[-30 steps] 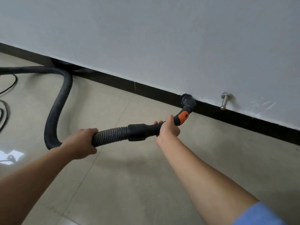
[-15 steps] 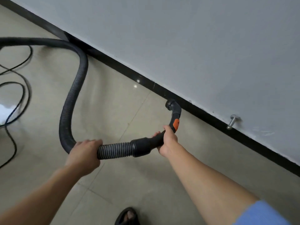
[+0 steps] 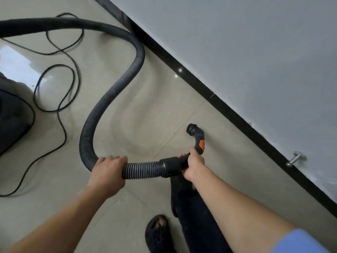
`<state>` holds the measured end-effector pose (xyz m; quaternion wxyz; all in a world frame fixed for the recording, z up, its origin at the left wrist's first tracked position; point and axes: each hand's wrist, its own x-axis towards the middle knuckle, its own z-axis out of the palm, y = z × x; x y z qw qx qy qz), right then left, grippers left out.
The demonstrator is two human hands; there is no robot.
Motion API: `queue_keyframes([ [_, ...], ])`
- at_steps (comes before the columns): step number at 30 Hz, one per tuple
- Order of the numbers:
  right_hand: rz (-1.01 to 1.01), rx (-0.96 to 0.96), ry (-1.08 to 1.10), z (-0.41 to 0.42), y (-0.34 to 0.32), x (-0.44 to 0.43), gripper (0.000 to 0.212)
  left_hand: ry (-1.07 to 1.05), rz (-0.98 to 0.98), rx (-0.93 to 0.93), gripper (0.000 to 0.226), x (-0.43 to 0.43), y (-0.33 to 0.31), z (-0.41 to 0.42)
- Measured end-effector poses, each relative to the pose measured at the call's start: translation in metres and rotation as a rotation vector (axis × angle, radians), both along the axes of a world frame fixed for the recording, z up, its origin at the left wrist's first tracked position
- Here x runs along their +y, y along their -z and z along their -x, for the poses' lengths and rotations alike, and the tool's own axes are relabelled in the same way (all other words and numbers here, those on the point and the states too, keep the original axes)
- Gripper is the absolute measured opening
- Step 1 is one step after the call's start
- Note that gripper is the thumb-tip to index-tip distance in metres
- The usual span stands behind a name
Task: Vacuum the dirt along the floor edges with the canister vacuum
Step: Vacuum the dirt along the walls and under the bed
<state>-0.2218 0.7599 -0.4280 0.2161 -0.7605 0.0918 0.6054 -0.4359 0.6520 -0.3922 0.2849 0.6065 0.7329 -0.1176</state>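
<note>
1. Hands: the right hand (image 3: 193,165) is wrapped tight round the black handle (image 3: 197,138) just below its orange button (image 3: 201,144). The left hand (image 3: 107,170) is curled round the ribbed hose (image 3: 109,99) beside the cuff, so both are clamped on the vacuum line.
2. From the right hand the handle's long axis runs away from the person toward the baseboard (image 3: 228,110), then hooks. Its open mouth (image 3: 191,128) faces up and left, roughly along the wall rather than into it (no floor tool is fitted that I can see).
3. The mouth sits over the tile floor (image 3: 145,115), near the baseboard but apart from it. Whether it touches the tile, I cannot tell.
4. The hose swings out in a wide loop and leaves at the top left. The canister (image 3: 11,115) stands at the left edge among loose power cord (image 3: 60,88).
5. This looks like a pause between edge passes. The next move calls for tipping the mouth down into the seam under the baseboard and drawing it along, watching the door stop (image 3: 296,158).
</note>
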Motion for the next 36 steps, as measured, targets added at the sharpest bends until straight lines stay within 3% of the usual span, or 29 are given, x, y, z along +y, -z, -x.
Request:
queue_keyframes([
  [7, -0.051, 0.027, -0.318, 0.116, 0.017, 0.039, 0.014, -0.195, 0.106, 0.042, 0.016, -0.009, 0.004, 0.077],
  [14, -0.034, 0.093, -0.476, 0.195, 0.006, 0.095, 0.012, -0.415, 0.085, 0.021, 0.021, 0.019, -0.024, 0.121],
  [22, -0.096, 0.001, -0.687, 0.249, 0.02, 0.123, 0.015, -0.406, 0.087, 0.01, 0.017, 0.032, -0.017, 0.147],
  [27, -0.049, -0.196, -0.644, 0.208, 0.024, 0.078, 0.014, -0.259, 0.163, -0.059, 0.021, 0.005, -0.012, 0.131],
  [36, 0.028, -0.414, -0.188, 0.011, 0.01, 0.042, 0.006, 0.093, 0.099, -0.247, 0.026, 0.035, 0.002, 0.034],
])
